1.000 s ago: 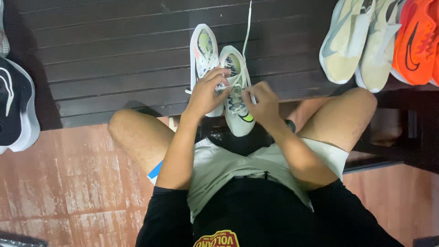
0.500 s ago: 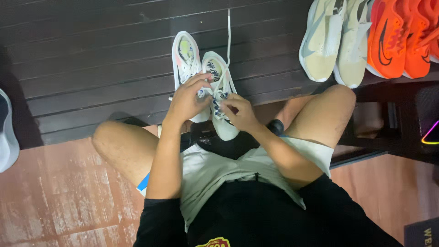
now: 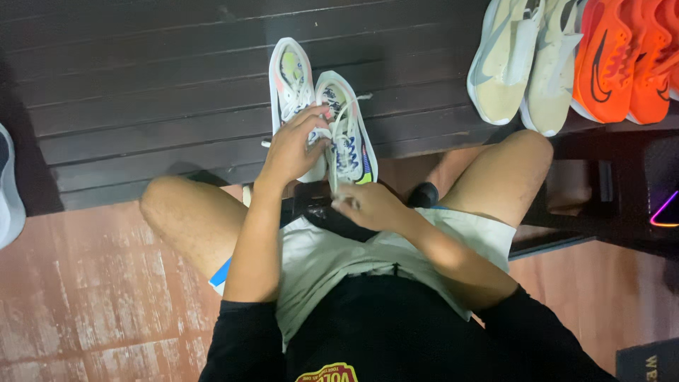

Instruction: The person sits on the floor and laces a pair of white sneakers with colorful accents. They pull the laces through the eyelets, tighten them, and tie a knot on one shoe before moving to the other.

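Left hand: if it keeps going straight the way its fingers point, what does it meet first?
The left hand already rests on the white shoes, fingers pointing up-right over the laces. Straight on, it would probably meet the right-hand shoe's laced upper first, then dark wooden planks; depth is unclear.

A home entryway: sneakers [image 3: 559, 64] lined on a dark wooden step [image 3: 141, 106].

The left hand [image 3: 293, 152] covers the middle of the left white shoe [image 3: 291, 78]. The orange shoes [image 3: 622, 60] and the dark shoe [image 3: 8, 187] run off the frame's edges.
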